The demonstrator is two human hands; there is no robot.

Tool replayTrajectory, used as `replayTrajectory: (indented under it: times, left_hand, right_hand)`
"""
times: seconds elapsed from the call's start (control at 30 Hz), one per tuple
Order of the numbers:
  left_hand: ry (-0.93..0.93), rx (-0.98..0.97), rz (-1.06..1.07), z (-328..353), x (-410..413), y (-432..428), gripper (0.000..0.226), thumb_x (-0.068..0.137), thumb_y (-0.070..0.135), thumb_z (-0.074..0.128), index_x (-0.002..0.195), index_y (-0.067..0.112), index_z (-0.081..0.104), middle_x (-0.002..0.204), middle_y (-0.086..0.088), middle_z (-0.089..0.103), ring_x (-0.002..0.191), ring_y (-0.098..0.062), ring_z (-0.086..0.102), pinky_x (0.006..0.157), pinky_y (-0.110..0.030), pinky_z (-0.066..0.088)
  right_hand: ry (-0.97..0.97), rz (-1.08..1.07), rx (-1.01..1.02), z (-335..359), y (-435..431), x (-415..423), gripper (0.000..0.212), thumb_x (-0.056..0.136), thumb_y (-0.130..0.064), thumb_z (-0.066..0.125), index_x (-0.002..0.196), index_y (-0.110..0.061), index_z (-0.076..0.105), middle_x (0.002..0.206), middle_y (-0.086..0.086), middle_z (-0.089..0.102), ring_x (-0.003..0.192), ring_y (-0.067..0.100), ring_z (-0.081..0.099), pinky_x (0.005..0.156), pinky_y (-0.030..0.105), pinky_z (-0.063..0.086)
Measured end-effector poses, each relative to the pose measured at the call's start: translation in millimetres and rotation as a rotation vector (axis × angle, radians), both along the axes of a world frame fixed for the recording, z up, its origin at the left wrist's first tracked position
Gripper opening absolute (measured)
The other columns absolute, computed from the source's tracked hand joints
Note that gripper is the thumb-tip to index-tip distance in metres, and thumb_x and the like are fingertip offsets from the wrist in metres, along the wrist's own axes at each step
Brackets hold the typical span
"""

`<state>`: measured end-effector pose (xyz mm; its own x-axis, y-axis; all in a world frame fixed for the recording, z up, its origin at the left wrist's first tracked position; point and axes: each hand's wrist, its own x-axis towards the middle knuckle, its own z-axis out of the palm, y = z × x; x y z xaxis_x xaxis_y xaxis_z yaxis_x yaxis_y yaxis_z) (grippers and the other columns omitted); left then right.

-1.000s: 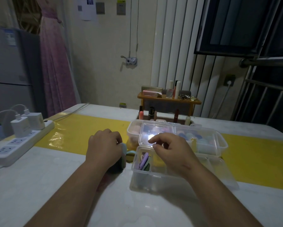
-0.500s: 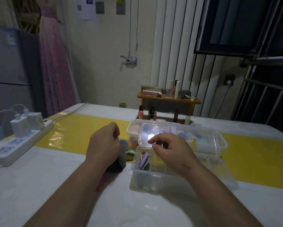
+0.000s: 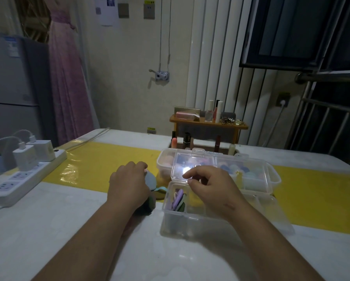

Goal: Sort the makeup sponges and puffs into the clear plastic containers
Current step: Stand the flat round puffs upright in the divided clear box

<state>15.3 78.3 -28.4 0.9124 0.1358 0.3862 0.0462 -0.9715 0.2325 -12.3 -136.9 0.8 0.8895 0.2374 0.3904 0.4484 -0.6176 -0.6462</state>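
Fingers [image 3: 136,166] of the L hand [image 3: 128,185] curl round a grey-blue puff [image 3: 150,178] near the middle of the table [image 3: 48,230], just L of the clear boxes, w/ a dark heap of more pieces [image 3: 147,206] under the palm. R hand [image 3: 212,191] hangs over the near divided box [image 3: 190,222], fingers bent, thumb and forefinger close together at the lower edge of its raised lid [image 3: 182,165]; whether they pinch the lid or nothing can't be told. Purple and green sponges [image 3: 179,196] stand on edge in that box's L compartment; the other cells are too dim to read. Behind the lid, a 2nd clear box [image 3: 273,179] holds round puffs [image 3: 251,174] in pink, blue and pale green. By its looks the grey-blue puff is featherweight, soft and squashy, not slick, not breakable: a light pinch at the rim, or by the teal ribbon loop [image 3: 159,188] if that belongs to it, should do, and it can prob. slide in edgewise beside the others. Squeezed hard, it will likely spring back and could nudge neighbours out. Farther back: a small wooden shelf [image 3: 208,123] of cosmetics; far L, a power strip [image 3: 18,179] w/ chargers [image 3: 26,157].
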Motion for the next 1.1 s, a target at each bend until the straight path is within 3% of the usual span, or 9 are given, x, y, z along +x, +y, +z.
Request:
replayTrajectory:
  times: [0.1,0.2,0.4,0.5,0.57,0.7,0.83,0.93,1.1]
  left_hand:
    - [0.067,0.071,0.039,0.3,-0.6,-0.2,0.042,0.085,0.027,0.057,0.127,0.025,0.056,0.112,-0.004,0.051,0.104,-0.026,0.051,0.080,-0.034,0.039]
    - [0.001,-0.001,0.015,0.8,-0.7,-1.4,0.035,0.086,0.025,0.057,0.121,0.027,0.060,0.107,-0.002,0.053,0.099,-0.025,0.052,0.078,-0.034,0.040]
    - [-0.170,-0.292,-0.043,9.9,-7.3,-3.8,0.014,0.089,0.022,0.058,0.101,0.023,0.065,0.093,0.000,0.067,0.083,-0.021,0.054,0.066,-0.032,0.038]
    - [-0.252,-0.433,-0.086,14.4,-11.0,-6.5,0.009,0.088,0.015,0.060,0.090,0.020,0.054,0.083,0.001,0.060,0.073,-0.019,0.051,0.057,-0.032,0.034]
    - [-0.289,-0.533,-0.121,15.6,-11.6,-8.4,0.018,0.087,0.007,0.058,0.081,0.018,0.045,0.074,0.001,0.052,0.067,-0.012,0.047,0.052,-0.030,0.029]
    - [-0.309,-0.659,-0.189,15.5,-10.9,-9.9,0.021,0.086,0.001,0.058,0.076,0.019,0.050,0.082,-0.002,0.057,0.075,-0.016,0.053,0.055,-0.022,0.032]
    - [-0.258,-0.934,-0.259,18.3,-13.7,-14.0,0.017,0.089,0.002,0.063,0.083,0.018,0.062,0.087,-0.002,0.065,0.079,-0.018,0.061,0.053,-0.016,0.044]
    - [-0.219,-1.108,-0.320,20.7,-14.9,-15.7,0.014,0.088,0.003,0.066,0.085,0.016,0.067,0.081,-0.005,0.068,0.074,-0.022,0.063,0.060,-0.029,0.050]
    - [-0.120,-1.206,-0.403,20.6,-15.4,-16.6,0.014,0.087,0.002,0.069,0.087,0.016,0.072,0.080,-0.003,0.071,0.073,-0.021,0.067,0.073,-0.041,0.055]
  right_hand:
    - [0.004,0.002,0.003,0.0,0.3,-0.4,0.020,0.095,-0.021,0.057,0.106,-0.029,0.073,0.087,-0.018,0.062,0.076,0.003,0.056,0.073,0.022,0.049]
    - [0.002,0.002,0.000,-0.3,0.0,-0.8,0.021,0.095,-0.021,0.057,0.106,-0.029,0.073,0.087,-0.020,0.062,0.077,0.003,0.057,0.073,0.022,0.050]
    - [0.006,0.001,0.005,0.7,0.1,-1.2,0.020,0.095,-0.022,0.057,0.106,-0.030,0.073,0.089,-0.018,0.062,0.079,0.005,0.057,0.077,0.027,0.054]
    - [0.004,-0.002,0.014,0.6,-0.3,-0.7,0.020,0.095,-0.022,0.057,0.105,-0.030,0.073,0.088,-0.018,0.062,0.080,0.004,0.057,0.077,0.028,0.054]
    - [0.006,-0.001,0.025,0.4,-0.7,-0.7,0.020,0.095,-0.021,0.057,0.104,-0.030,0.072,0.088,-0.018,0.062,0.080,0.004,0.057,0.077,0.029,0.054]
    - [0.006,-0.004,0.049,0.4,-0.5,-0.9,0.020,0.095,-0.021,0.058,0.104,-0.031,0.072,0.092,-0.016,0.064,0.082,0.006,0.058,0.077,0.029,0.055]
    - [-0.009,-0.017,0.073,0.9,-0.2,-0.5,0.019,0.094,-0.020,0.059,0.103,-0.032,0.071,0.095,-0.016,0.064,0.081,0.005,0.057,0.071,0.021,0.049]
    - [-0.005,-0.015,0.094,2.1,0.1,-1.7,0.018,0.095,-0.020,0.059,0.104,-0.035,0.064,0.099,-0.020,0.062,0.077,0.006,0.056,0.067,0.017,0.045]
    - [0.019,0.008,0.108,5.5,1.7,-4.9,0.022,0.097,-0.023,0.057,0.107,-0.042,0.051,0.111,-0.019,0.062,0.076,0.011,0.059,0.071,0.030,0.057]
